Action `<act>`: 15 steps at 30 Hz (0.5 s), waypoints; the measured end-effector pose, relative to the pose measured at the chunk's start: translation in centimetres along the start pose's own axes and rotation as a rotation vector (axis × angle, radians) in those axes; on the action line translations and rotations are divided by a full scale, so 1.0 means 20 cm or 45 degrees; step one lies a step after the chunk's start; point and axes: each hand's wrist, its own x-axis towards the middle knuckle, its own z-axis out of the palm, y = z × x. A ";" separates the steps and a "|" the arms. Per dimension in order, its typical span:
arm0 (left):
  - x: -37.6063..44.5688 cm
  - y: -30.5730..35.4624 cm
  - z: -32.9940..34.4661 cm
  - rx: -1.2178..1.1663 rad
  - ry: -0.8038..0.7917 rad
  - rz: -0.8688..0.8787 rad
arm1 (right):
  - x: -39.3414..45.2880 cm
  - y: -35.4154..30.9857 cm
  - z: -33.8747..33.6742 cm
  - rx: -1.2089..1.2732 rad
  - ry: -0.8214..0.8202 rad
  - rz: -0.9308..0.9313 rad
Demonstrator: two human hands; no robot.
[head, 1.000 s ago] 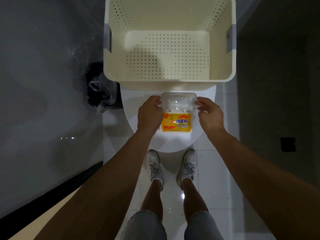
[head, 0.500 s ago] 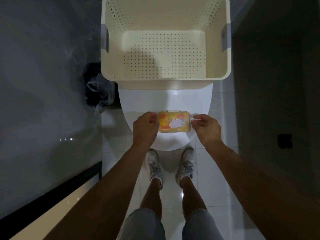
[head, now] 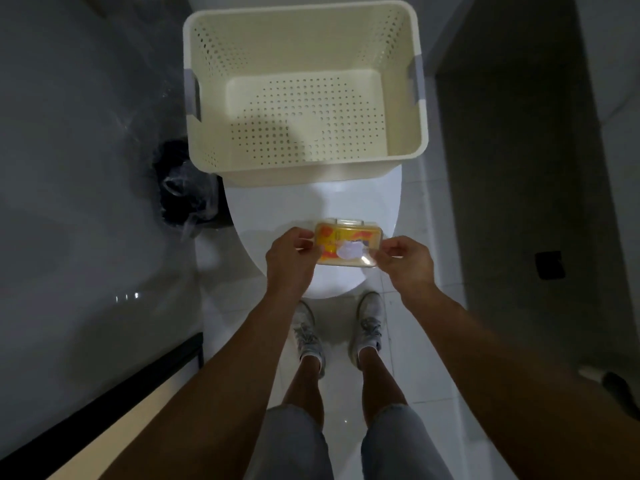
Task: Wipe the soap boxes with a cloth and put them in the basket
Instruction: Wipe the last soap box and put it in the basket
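A clear plastic soap box (head: 348,244) with a yellow and orange soap pack inside is held a little above the white toilet lid (head: 277,209). Its lid is closed. My left hand (head: 289,258) pinches the box's left end, and my right hand (head: 407,261) pinches its right end. Beyond it, at the back of the toilet, stands a cream perforated basket (head: 207,143) with grey handles, and nothing lies inside it. No cloth is in view.
A black bin with a plastic liner (head: 183,188) stands left of the toilet. A dark glossy wall runs along the left, and a dark wall with a black floor fitting (head: 549,265) lies to the right. My feet in pale shoes (head: 341,327) stand on white tiles.
The box's clear lid, standing open a second ago, is now closed. Both hands moved from the lid's sides to the box's ends and lifted it slightly toward me.
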 end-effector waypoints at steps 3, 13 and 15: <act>-0.06 0.13 -0.06 -0.033 -0.016 0.074 | -0.08 -0.08 -0.11 0.107 0.016 0.022; -0.25 0.72 -0.34 -0.166 0.004 0.373 | -0.41 -0.59 -0.45 0.438 0.064 -0.189; -0.30 0.83 -0.39 -0.249 -0.022 0.393 | -0.48 -0.69 -0.51 0.497 0.086 -0.235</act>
